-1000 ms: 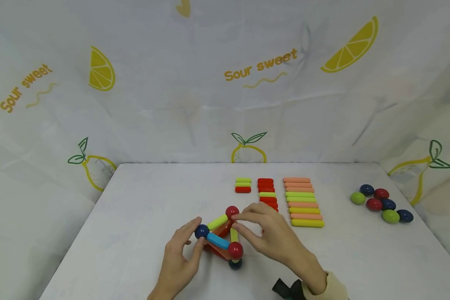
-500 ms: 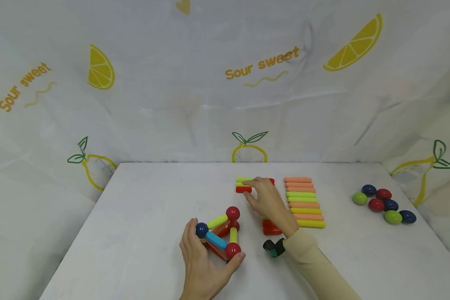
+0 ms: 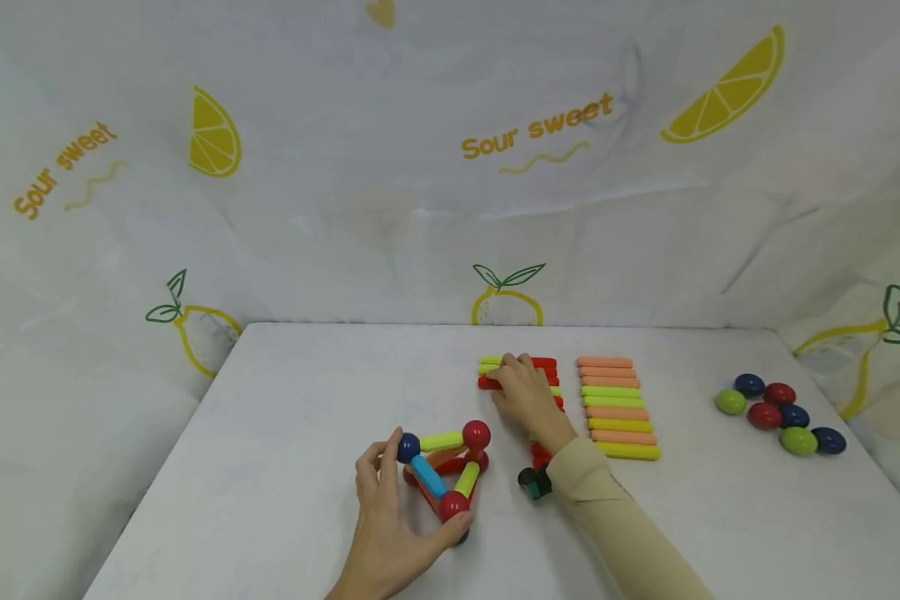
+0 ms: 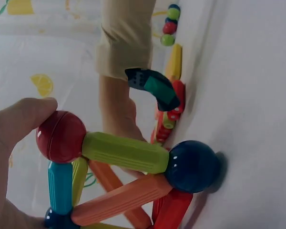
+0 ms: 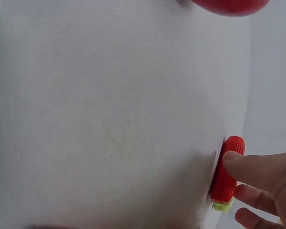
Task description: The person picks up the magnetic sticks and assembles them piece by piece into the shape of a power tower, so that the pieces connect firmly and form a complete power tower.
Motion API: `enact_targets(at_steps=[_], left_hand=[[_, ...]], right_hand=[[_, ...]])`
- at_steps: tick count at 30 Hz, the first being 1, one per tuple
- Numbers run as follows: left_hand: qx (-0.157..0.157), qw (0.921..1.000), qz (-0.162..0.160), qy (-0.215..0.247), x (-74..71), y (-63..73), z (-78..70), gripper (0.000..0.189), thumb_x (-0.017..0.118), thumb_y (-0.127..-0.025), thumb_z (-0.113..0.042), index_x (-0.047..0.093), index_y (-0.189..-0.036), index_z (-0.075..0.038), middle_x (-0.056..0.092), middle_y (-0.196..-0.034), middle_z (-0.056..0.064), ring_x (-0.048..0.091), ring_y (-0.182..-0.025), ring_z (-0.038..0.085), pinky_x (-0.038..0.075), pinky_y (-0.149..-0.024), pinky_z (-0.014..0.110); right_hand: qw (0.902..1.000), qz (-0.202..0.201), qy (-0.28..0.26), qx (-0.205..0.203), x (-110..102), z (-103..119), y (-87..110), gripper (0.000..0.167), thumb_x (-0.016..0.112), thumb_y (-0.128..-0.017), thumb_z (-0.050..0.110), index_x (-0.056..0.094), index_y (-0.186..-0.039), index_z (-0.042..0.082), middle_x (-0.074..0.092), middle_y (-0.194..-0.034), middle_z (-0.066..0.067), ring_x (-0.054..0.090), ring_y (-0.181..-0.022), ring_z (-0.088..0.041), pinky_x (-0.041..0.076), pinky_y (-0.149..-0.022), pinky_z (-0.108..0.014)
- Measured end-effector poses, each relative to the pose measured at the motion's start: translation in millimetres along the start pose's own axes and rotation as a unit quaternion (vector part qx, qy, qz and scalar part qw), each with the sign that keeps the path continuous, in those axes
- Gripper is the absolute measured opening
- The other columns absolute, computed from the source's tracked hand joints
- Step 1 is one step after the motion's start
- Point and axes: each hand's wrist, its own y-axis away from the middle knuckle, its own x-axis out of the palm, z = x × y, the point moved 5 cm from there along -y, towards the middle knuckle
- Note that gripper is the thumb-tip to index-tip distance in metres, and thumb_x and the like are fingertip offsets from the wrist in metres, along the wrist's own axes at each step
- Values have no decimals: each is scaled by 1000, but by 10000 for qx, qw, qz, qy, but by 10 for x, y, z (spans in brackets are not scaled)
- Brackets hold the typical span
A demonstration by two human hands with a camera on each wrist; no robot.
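Observation:
A frame of magnetic rods and balls (image 3: pixel 429 477) stands on the near middle of the table. Its top has a blue rod, yellow-green rods, a blue ball (image 3: pixel 408 448) and red balls; orange and red rods show lower down. My left hand (image 3: pixel 390 529) holds this frame, fingers at the blue ball and thumb on the front red ball (image 4: pixel 61 137). Farther back, my right hand (image 3: pixel 527 402) pinches a short red magnetic rod (image 5: pixel 227 171), thumb along its side. That rod lies at the near end of a small column with yellow-green rods (image 3: pixel 489 364).
Beside my right hand runs a column of red and yellow-green rods (image 3: pixel 546 363), partly hidden by the arm. Longer orange, green and yellow rods (image 3: pixel 617 402) lie right of it. Several loose balls (image 3: pixel 765 416) sit at the far right. A printed cloth hangs behind the table.
My right hand has left the frame's far red ball and gone back to the short rods. My left hand has spread its grip onto the front red ball, and the frame has turned slightly.

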Motion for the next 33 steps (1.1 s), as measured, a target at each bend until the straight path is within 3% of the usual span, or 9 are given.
enact_targets(at_steps=[6,10,13,16,23,28,33], left_hand=[[502,9959,669,336,-69,-15,40,109,89,-73,-49,28,-160,-27,31,-158,5,43,-137,30,57,-98,54],[789,9893,1170,361,-85,-7,64,101,84,-79,-47,27,-161,-31,30,-164,-3,46,-137,25,57,-95,43],[969,9833,1494,369,-86,3,66,97,81,-83,-47,26,-161,-35,29,-167,-8,49,-136,21,56,-94,35],[1072,9775,1742,512,-89,10,65,96,80,-84,-46,24,-161,-37,29,-166,-13,50,-135,19,56,-96,35],[1322,9652,2159,652,-92,6,70,91,75,-88,-43,24,-162,-35,25,-169,-11,52,-140,22,57,-96,39],[1509,9598,2264,687,-92,-4,61,86,73,-91,-42,25,-162,-33,27,-168,-9,55,-140,25,57,-97,43],[1898,9546,2182,710,-104,3,46,85,73,-92,-37,26,-163,-28,28,-168,-3,56,-139,28,57,-95,41]], right_hand=[[9997,54,-212,-76,22,47,76,23,84,-84,12,78,-106,7,75,-102,-11,54,-94,-24,53,-78,-38],[9994,36,-293,-188,-16,106,154,24,84,-83,13,79,-105,8,76,-98,-9,53,-90,-21,50,-75,-33],[9986,-176,-333,-375,-118,170,265,25,85,-83,15,79,-107,9,77,-96,-7,53,-88,-19,48,-74,-30],[9960,-508,-319,-656,-267,247,438,29,86,-82,17,79,-109,11,78,-96,-4,56,-89,-17,51,-74,-30],[9841,-1000,-532,-1367,-603,447,877,30,86,-82,19,79,-111,16,78,-99,2,63,-97,-15,58,-80,-32],[9752,-869,-1060,-1738,-784,575,1165,29,85,-83,19,79,-111,20,76,-94,10,59,-90,-6,55,-75,-21],[9647,-602,-1539,-2049,-816,659,1402,28,84,-84,19,79,-111,20,70,-87,14,53,-84,-1,49,-65,-14]])
